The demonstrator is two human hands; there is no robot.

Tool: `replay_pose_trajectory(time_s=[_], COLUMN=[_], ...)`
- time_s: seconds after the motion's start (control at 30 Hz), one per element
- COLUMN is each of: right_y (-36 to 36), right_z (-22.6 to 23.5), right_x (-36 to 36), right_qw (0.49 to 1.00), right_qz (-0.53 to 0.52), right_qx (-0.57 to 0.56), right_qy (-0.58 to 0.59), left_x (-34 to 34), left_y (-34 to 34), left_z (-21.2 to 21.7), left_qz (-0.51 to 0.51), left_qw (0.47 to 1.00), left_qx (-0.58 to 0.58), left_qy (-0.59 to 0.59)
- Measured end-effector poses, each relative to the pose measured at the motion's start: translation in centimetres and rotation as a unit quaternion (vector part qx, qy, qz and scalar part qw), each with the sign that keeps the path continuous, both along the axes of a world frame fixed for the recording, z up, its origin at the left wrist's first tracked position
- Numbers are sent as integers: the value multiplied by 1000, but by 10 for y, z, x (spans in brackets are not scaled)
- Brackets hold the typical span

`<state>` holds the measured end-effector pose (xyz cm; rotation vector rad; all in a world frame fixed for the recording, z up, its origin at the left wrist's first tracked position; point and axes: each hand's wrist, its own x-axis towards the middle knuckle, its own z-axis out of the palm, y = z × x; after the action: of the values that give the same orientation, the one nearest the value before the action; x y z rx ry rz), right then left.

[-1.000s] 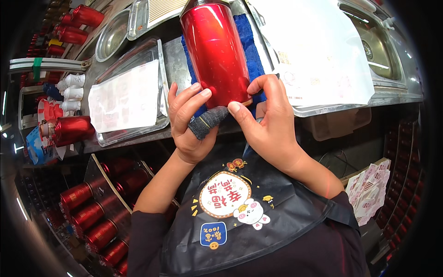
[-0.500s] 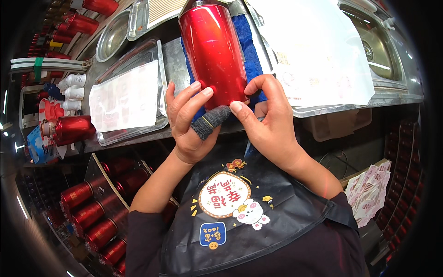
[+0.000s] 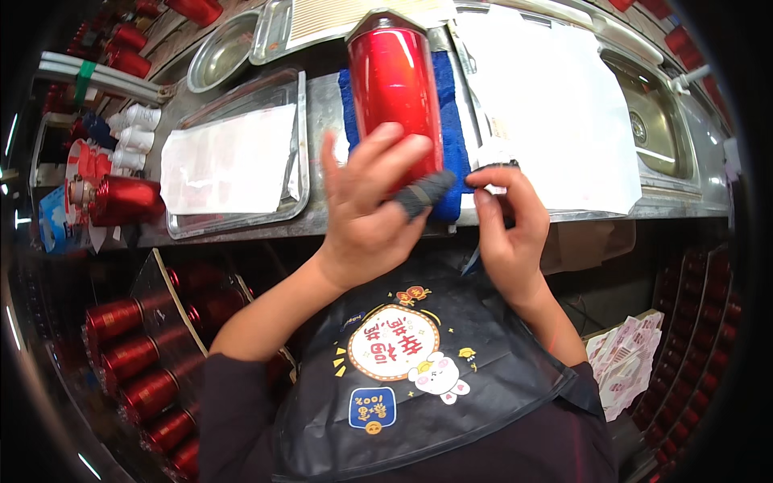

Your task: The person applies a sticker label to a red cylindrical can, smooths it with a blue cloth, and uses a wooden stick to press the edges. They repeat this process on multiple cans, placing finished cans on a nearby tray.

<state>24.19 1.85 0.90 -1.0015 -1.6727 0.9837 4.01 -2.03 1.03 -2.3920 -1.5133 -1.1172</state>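
Left hand (image 3: pixel 366 221) has its grip wrapped round the red can (image 3: pixel 394 88); right hand (image 3: pixel 507 229) pinches a small white bit, over the blue cloth (image 3: pixel 452 145) on the tabletop (image 3: pixel 322 121).

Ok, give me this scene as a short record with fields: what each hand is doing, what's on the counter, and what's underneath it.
left hand: grip around the lower end of a red can, a grey sleeve on one finger
right hand: off the can, pinching a small pale piece at its fingertips
under the can: blue cloth
counter left: clear tray holding a white sheet
counter right: large white sheet, sink
below counter: rows of red cans
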Motion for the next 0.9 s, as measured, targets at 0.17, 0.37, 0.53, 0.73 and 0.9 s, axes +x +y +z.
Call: replay_pose_trajectory(time_s=[0.17,0.37,0.53,0.73,0.9], right_y=[-9,-14,-16,-11,-7], right_z=[4,-6,-10,4,7], right_x=[-23,-8,-15,-27,-33], right_qw=[975,999,998,977,975], right_qz=[104,31,-1,32,161], right_qx=[193,-7,45,196,152], right_qy=[-29,3,-38,-73,1], left_x=[-8,-4,-1,2,-1], left_y=[-7,3,10,12,12], left_z=[-17,-25,0,4,-10], left_qz=[56,54,39,20,24], left_qw=[992,990,996,996,998], left_qx=[-33,-24,-34,-50,-26], left_qy=[-110,-125,-78,-67,-61])
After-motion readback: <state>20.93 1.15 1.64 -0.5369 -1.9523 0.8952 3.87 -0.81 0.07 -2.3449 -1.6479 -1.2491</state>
